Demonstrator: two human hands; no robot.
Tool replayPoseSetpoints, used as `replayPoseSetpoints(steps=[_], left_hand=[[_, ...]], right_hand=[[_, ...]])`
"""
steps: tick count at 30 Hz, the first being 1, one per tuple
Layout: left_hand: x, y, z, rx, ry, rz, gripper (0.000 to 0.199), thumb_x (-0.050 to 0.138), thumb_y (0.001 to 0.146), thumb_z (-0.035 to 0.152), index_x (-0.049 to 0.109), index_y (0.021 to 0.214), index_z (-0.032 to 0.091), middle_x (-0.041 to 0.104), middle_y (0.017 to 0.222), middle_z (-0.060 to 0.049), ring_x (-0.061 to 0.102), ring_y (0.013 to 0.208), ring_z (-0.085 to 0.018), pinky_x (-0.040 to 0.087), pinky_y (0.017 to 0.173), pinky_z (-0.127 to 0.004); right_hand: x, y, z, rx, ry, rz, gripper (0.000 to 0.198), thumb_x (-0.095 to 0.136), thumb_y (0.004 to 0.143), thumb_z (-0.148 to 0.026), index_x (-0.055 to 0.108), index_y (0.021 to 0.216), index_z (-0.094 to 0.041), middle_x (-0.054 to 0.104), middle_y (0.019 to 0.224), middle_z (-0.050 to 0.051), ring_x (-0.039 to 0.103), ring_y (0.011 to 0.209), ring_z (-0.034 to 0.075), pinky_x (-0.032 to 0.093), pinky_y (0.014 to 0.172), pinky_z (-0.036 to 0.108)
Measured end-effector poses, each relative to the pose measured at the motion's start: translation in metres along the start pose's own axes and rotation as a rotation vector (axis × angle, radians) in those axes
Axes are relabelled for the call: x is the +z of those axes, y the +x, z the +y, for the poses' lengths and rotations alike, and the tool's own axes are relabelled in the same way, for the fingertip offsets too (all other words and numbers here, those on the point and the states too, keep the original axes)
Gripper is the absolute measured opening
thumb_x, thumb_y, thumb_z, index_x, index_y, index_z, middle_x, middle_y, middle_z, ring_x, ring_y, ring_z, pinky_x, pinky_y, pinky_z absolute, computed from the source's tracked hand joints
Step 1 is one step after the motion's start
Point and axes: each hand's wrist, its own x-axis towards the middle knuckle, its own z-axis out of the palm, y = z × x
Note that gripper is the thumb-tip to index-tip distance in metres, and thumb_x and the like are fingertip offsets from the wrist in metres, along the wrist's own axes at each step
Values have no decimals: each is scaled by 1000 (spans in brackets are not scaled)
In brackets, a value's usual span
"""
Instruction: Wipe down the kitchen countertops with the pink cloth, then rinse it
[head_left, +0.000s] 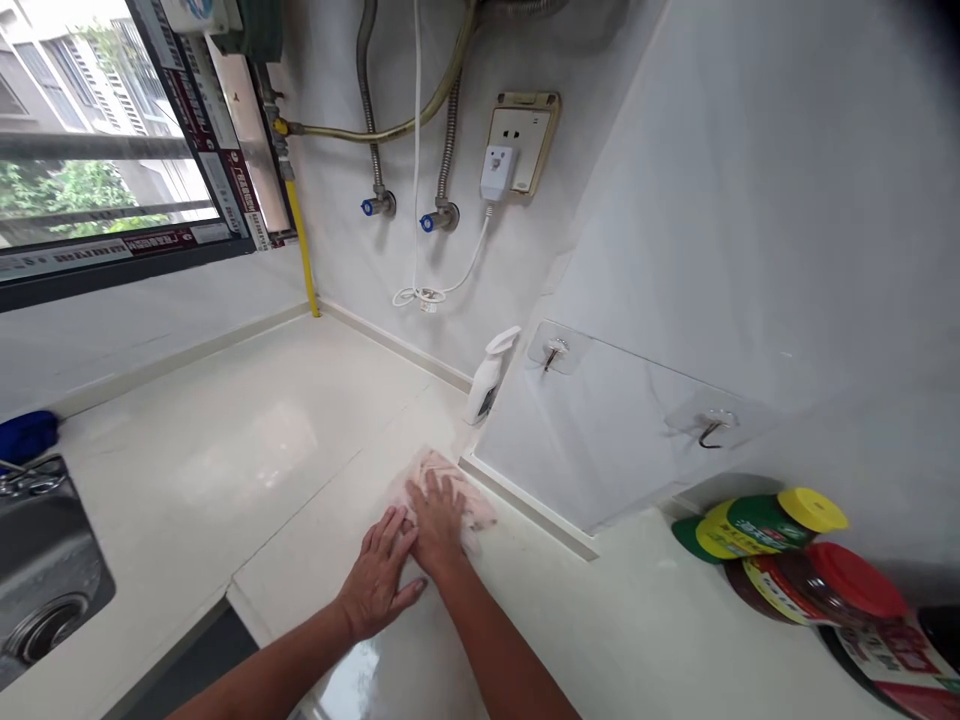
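- We had a pale pink cloth (474, 502) lying crumpled on the white counter (225, 430), just in front of the white spray bottle (486, 385).
- Our right hand (439, 525) lay flat on that cloth, on the near side of the spray bottle, its fingers straight and a little spread — resting on the fabric, not curled round it.
- Our left hand (382, 580) was close against the right, farther left of the spray bottle, fingers straight and near together, thumb held away; we could not tell whether its fingertips touched the cloth.
- Above the spray bottle we saw a white plug (497, 172) in the wall socket (536, 135).
- Right of the spray bottle, we had a metal hook (553, 354) on the wall and, well beyond — a red-lidded jar (810, 585).
- Well left of the spray bottle was the metal sink (67, 560).
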Motion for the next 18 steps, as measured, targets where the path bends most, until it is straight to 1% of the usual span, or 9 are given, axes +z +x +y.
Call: replayPoseSetpoints(steps=[1, 3, 5, 6, 9, 11, 13, 16, 18], left_hand=[[0, -1, -1, -12, -14, 39, 73, 60, 91, 45, 31, 151, 16, 28, 161, -23, 21, 152, -38, 35, 114, -56], [2, -3, -2, -23, -33, 90, 71, 60, 90, 44, 32, 149, 16, 25, 162, -24, 23, 151, -38, 34, 114, -56], [3, -5, -3, -27, -31, 82, 69, 59, 91, 46, 34, 149, 18, 27, 162, -23, 25, 151, -37, 35, 112, -55], [3, -6, -3, -36, -22, 65, 69, 58, 91, 48, 34, 149, 18, 28, 161, -23, 26, 150, -37, 35, 111, -55], [4, -6, -3, -111, -9, 6, 63, 54, 94, 50, 39, 148, 20, 35, 159, -22, 30, 149, -37, 35, 110, -55], [5, -6, -3, -152, -40, -37, 58, 52, 95, 48, 44, 145, 20, 40, 157, -21, 32, 148, -37, 35, 110, -56], [5, -5, -2, -167, -78, -70, 54, 51, 96, 47, 47, 142, 19, 44, 154, -21, 35, 146, -36, 37, 109, -57], [6, -4, -2, -163, -116, -92, 54, 50, 96, 47, 48, 141, 17, 47, 151, -21, 37, 144, -36, 38, 109, -58], [6, -3, -3, -155, -147, -104, 54, 51, 96, 47, 48, 141, 17, 49, 150, -20, 38, 144, -36, 38, 110, -59]], right_hand=[[0, 3, -6, -88, 7, -28, 53, 43, 98, -44, 40, 150, -38, 25, 166, 4, 15, 151, 36, 13, 117, 62], [-2, 4, -10, -236, 10, -72, 50, 40, 99, -42, 39, 149, -41, 27, 165, -1, 13, 152, 32, 12, 118, 60], [-4, -5, -2, -285, 9, -80, 51, 43, 97, -42, 41, 148, -42, 28, 165, -3, 15, 152, 29, 14, 118, 57], [-5, -14, 7, -265, 3, -70, 53, 47, 95, -43, 42, 148, -41, 28, 165, -3, 17, 151, 30, 16, 118, 57], [0, -55, 47, -93, -64, 14, 61, 54, 90, -41, 41, 149, -40, 27, 165, 0, 22, 149, 31, 22, 114, 56], [7, -96, 81, 72, -136, 105, 63, 54, 89, -36, 40, 150, -38, 29, 164, 2, 23, 148, 33, 25, 113, 56], [14, -146, 120, 236, -208, 215, 62, 50, 89, -35, 41, 151, -34, 31, 163, 6, 23, 148, 33, 26, 112, 57], [16, -219, 174, 466, -256, 376, 57, 43, 90, -42, 49, 146, -32, 33, 161, 9, 26, 147, 37, 27, 110, 63], [10, -252, 198, 615, -247, 455, 58, 44, 89, -47, 48, 146, -38, 36, 159, 10, 28, 144, 43, 28, 104, 70]])
